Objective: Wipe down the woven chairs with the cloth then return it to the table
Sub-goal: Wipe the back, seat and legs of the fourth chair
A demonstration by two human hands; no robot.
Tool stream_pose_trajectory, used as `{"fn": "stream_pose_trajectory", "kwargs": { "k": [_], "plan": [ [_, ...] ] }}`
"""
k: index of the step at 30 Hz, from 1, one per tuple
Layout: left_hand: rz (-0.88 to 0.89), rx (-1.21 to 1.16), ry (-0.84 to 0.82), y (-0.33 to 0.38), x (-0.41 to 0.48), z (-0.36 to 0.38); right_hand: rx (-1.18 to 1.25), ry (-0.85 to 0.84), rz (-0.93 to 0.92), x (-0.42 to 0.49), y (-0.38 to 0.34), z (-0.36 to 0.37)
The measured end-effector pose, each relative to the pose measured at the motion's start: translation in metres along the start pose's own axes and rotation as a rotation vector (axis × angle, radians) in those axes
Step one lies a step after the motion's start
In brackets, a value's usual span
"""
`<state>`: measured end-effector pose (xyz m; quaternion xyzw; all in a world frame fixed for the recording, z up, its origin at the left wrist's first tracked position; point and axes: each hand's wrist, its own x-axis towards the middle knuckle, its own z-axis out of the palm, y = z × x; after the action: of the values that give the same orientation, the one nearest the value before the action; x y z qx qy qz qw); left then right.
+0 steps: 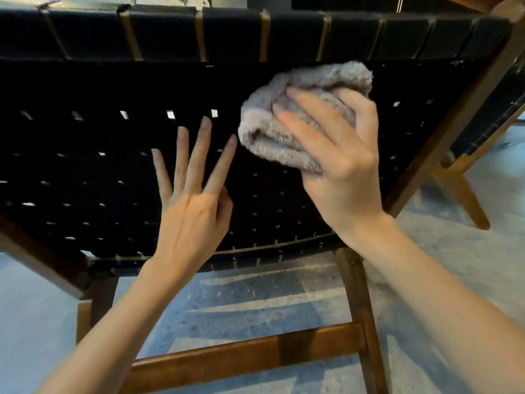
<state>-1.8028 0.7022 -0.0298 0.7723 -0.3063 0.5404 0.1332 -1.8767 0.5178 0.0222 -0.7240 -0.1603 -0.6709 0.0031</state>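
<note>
Woven chair (85,172): black strap webbing on a brown wooden frame (451,129), seen close. Right hand (343,169) grips a bunched grey terry cloth (306,103), fingers curled over the wad, holding it against the webbing's upper right part, just below the top rail. Left hand (193,214) holds nothing, its fingers straight and spread over the webbing's middle; whether they touch it I cannot tell. Table not in view. Risks, as I judge them: the wad is thick, so only a small patch meets the straps and strips beside the frame may get skipped. Terry loops could snag on strap edges. A hard unbraced push could slide the chair.
</note>
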Motion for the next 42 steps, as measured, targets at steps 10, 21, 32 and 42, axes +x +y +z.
{"fn": "stream_pose_trajectory", "kwargs": {
  "k": [10, 21, 32, 42],
  "plan": [
    [0.005, 0.053, 0.011, -0.023, -0.002, 0.004, -0.072, 0.125, 0.066, 0.000, -0.007, 0.053],
    [0.037, 0.074, -0.127, -0.041, -0.044, 0.017, 0.266, -0.555, 0.464, -0.169, -0.022, 0.105],
    [-0.024, 0.106, -0.138, -0.056, -0.044, -0.016, 0.236, -0.649, -0.011, -0.104, -0.044, 0.045],
    [-0.126, 0.153, -0.119, -0.080, -0.030, -0.047, -0.076, 0.096, -0.083, 0.037, -0.072, 0.055]
  ]
}}
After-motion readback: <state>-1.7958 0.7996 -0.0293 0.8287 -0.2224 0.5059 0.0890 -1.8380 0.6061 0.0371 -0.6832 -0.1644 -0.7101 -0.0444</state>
